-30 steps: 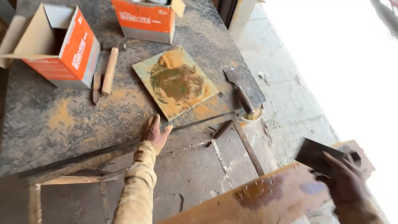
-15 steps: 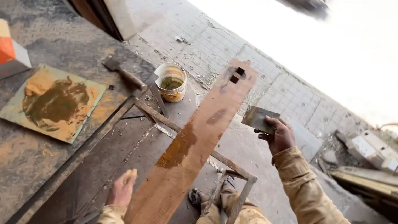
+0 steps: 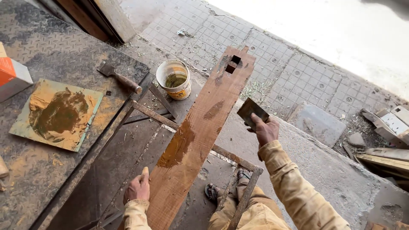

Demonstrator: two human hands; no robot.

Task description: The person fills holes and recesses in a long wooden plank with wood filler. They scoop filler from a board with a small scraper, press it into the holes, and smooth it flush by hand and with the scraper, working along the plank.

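Observation:
A long reddish wooden plank (image 3: 200, 132) with a square notch near its far end lies across a rusty metal frame (image 3: 238, 162). Brown filler patches mark its face. My left hand (image 3: 137, 190) rests against the plank's near left edge, thumb raised, holding nothing. My right hand (image 3: 265, 130) is shut on a flat dark scraper blade (image 3: 252, 111), held just right of the plank. A small bucket of brown paste (image 3: 174, 79) stands past the frame, left of the plank.
A square tile smeared with brown putty (image 3: 57, 114) lies on the checker-plate table (image 3: 47, 55). A hammer-like tool (image 3: 120, 78) lies near the bucket. An orange box (image 3: 12, 73) sits at the left edge. Wood scraps and rubble (image 3: 383, 132) litter the right. My sandalled feet (image 3: 211, 192) show below.
The view has swung right from the table to the plank. My left hand has settled against the plank's edge; my right hand with the scraper has come closer to the plank.

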